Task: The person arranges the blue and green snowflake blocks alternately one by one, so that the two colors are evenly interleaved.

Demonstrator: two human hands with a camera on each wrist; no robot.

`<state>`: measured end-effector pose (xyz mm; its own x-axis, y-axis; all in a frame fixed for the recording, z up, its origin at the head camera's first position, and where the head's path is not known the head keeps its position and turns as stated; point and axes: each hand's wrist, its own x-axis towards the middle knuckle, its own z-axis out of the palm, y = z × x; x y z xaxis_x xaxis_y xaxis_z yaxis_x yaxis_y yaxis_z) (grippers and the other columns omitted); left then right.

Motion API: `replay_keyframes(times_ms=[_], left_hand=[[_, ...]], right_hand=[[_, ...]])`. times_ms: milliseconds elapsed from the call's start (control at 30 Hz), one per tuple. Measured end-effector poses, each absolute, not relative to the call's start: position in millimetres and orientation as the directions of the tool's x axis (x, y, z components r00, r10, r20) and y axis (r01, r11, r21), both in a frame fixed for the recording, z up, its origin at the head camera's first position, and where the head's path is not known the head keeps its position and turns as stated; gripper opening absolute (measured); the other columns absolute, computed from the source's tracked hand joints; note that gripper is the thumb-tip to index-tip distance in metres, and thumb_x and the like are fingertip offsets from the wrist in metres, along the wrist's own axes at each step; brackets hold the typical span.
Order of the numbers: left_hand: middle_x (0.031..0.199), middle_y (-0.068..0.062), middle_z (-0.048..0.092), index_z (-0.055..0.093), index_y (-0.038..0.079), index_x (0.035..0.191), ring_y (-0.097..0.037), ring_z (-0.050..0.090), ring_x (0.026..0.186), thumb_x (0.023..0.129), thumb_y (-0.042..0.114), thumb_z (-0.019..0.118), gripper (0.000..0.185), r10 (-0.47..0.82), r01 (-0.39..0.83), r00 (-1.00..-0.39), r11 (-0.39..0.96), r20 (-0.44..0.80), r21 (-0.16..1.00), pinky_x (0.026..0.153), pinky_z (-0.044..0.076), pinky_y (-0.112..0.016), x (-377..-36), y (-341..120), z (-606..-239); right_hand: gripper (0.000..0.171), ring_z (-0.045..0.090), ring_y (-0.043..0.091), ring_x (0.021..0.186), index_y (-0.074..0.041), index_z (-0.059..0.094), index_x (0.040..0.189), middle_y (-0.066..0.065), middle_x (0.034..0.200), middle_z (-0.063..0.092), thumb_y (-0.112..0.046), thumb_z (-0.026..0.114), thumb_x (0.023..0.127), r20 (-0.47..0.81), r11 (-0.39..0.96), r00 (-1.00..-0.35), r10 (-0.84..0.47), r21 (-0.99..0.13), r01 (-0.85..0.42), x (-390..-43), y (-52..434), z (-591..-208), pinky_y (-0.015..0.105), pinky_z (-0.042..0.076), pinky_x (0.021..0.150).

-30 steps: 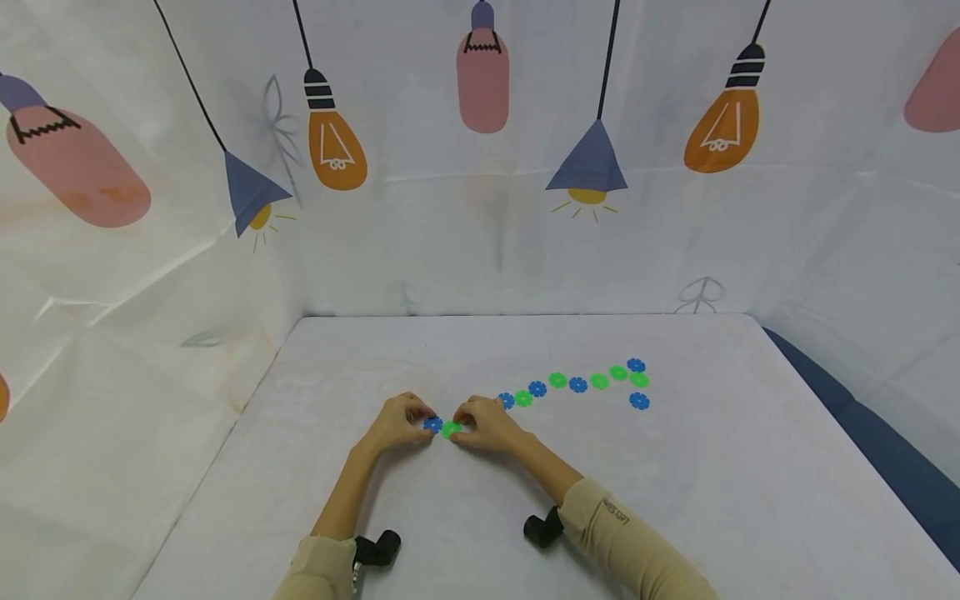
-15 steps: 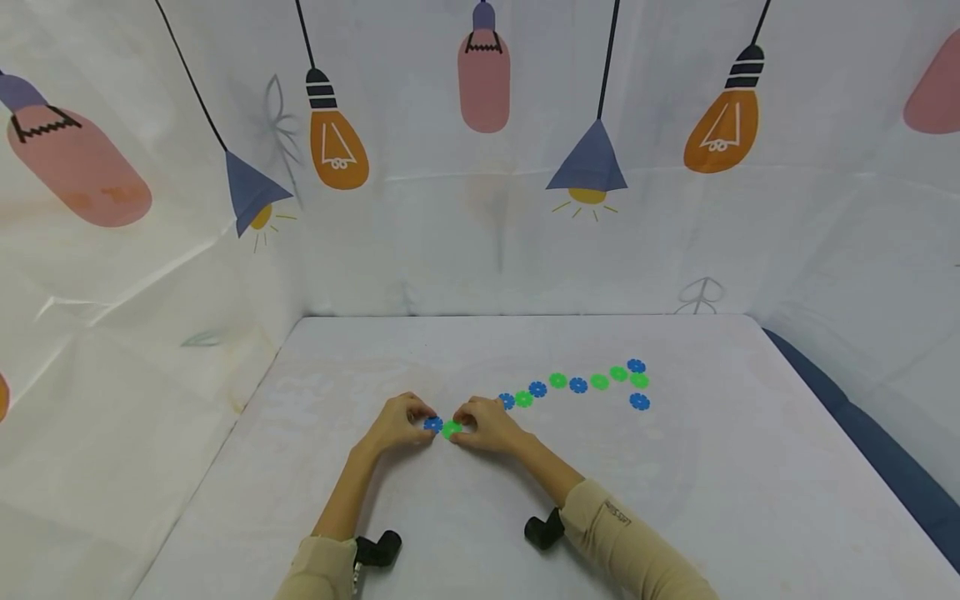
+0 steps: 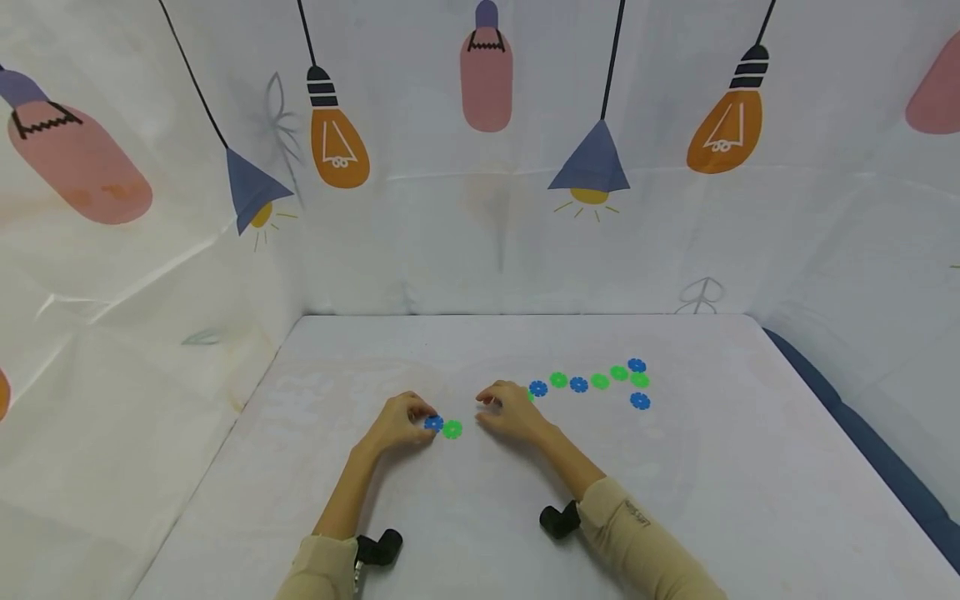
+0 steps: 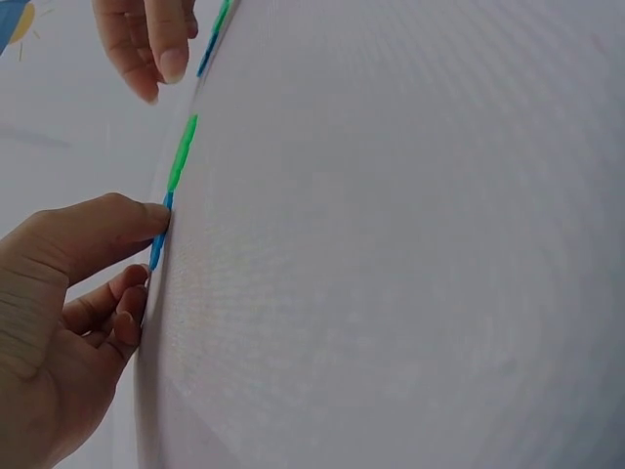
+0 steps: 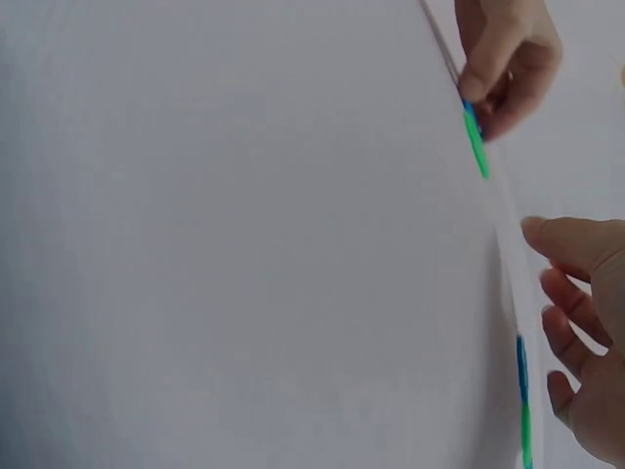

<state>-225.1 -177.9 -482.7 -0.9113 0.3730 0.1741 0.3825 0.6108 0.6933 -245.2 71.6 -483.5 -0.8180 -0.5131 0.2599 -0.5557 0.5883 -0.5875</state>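
In the head view, my left hand pinches a flat blue notched disc between thumb and fingers at the middle of the white table. A green disc of the same kind adjoins its right side; the left wrist view shows them edge to edge, almost in line. Just to the right, my right hand hovers with thumb and fingers parted and nothing between them. It partly covers a green disc at the near end of the other discs. In the right wrist view, a blue disc lies beside its fingers.
More blue and green discs trail off to the right, among them a blue one and a green one. At the far right lies a blue disc. A printed white curtain hangs behind the table.
My right hand has let go of the green disc and moved right and slightly away from me. The left hand stays put on the blue disc.
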Motion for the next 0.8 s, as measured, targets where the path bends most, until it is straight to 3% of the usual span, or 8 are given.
replay_keyframes(times_ms=[267, 467, 800], left_hand=[[0.084, -0.004, 0.061, 0.072, 0.001, 0.088, -0.017, 0.053, 0.079, 0.065, 0.008, 0.078, 0.025, 0.376, 0.381, -0.911, 0.609, 0.170, 0.696, 0.071, 0.045, -0.029, -226, -179, -483], [0.084, -0.005, 0.061, 0.072, -0.001, 0.091, -0.017, 0.054, 0.078, 0.064, 0.009, 0.079, 0.029, 0.376, 0.382, -0.911, 0.622, 0.168, 0.684, 0.070, 0.046, -0.028, -225, -178, -482], [0.086, -0.006, 0.063, 0.071, 0.000, 0.094, -0.020, 0.055, 0.080, 0.065, 0.021, 0.082, 0.037, 0.408, 0.426, -0.893, 0.627, 0.190, 0.653, 0.072, 0.044, -0.029, -227, -162, -478]], right_hand=[[0.029, 0.054, 0.028, 0.097, -0.007, 0.071, 0.102, 0.007, 0.100, 0.065, -0.022, 0.075, 0.078, 0.224, 0.680, -0.854, -0.469, -0.525, -0.511, -257, 96, -483, 0.047, 0.035, 0.078], [0.026, 0.052, 0.027, 0.099, -0.010, 0.071, 0.101, 0.006, 0.103, 0.062, -0.027, 0.074, 0.080, 0.148, 0.740, -0.875, -0.460, -0.481, -0.470, -259, 108, -481, 0.045, 0.035, 0.078], [0.023, 0.052, 0.029, 0.099, -0.010, 0.072, 0.100, 0.007, 0.103, 0.062, -0.024, 0.072, 0.082, 0.140, 0.727, -0.872, -0.469, -0.499, -0.472, -259, 111, -479, 0.046, 0.034, 0.078]])
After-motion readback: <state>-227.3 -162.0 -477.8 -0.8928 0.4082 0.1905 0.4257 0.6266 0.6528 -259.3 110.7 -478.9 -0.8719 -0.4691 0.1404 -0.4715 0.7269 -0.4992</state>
